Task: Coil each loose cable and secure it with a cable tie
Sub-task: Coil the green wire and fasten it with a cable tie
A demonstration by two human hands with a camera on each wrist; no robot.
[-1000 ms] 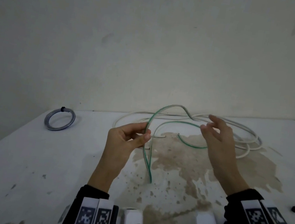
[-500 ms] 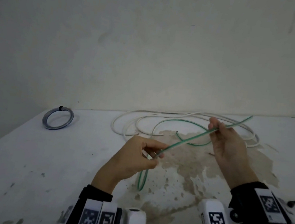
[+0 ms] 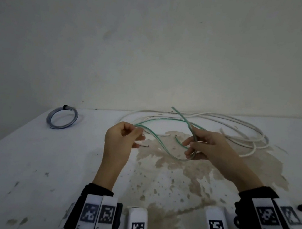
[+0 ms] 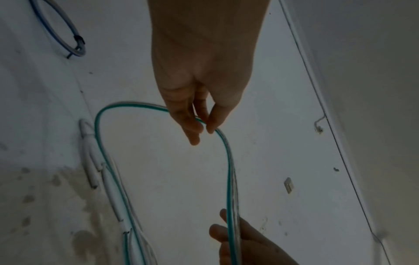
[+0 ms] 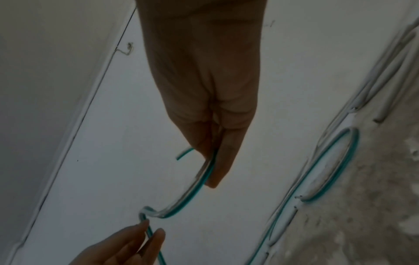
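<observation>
The green cable [image 3: 163, 147] is pinched by both the left hand [image 3: 121, 139] and right hand [image 3: 209, 149]; first loop being formed, next gathered rightward.

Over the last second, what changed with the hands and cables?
The right hand took hold of the green cable near its free end and bent it into a curve sagging between both hands. The left hand kept its pinch. The white cable and tied blue-grey coil stayed put on the table.
</observation>
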